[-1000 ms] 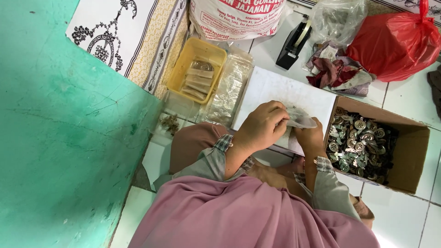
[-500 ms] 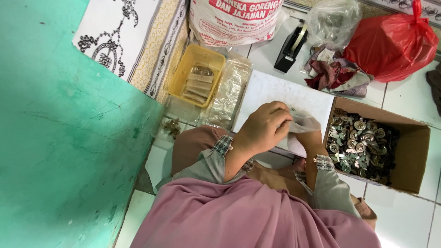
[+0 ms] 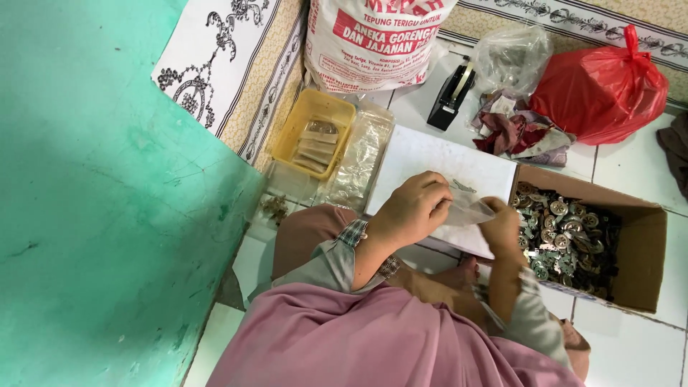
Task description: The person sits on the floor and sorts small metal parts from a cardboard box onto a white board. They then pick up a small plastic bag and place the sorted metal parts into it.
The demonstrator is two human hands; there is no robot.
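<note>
Both hands meet over the white board (image 3: 423,154). The left hand (image 3: 412,211) curls and pinches a small clear bag (image 3: 469,210); the right hand (image 3: 502,228) grips its other end. The bag sits between them, just beside the box (image 3: 645,236) of metal pieces (image 3: 566,229). Yellow tray (image 3: 301,118) rests nearby.

Your board (image 3: 430,161) lies ahead of your knees, cardboard box (image 3: 645,251) of metal pieces (image 3: 566,233) right of it, tray (image 3: 315,132) left, tape dispenser (image 3: 450,97) and sack (image 3: 373,43) beyond.
</note>
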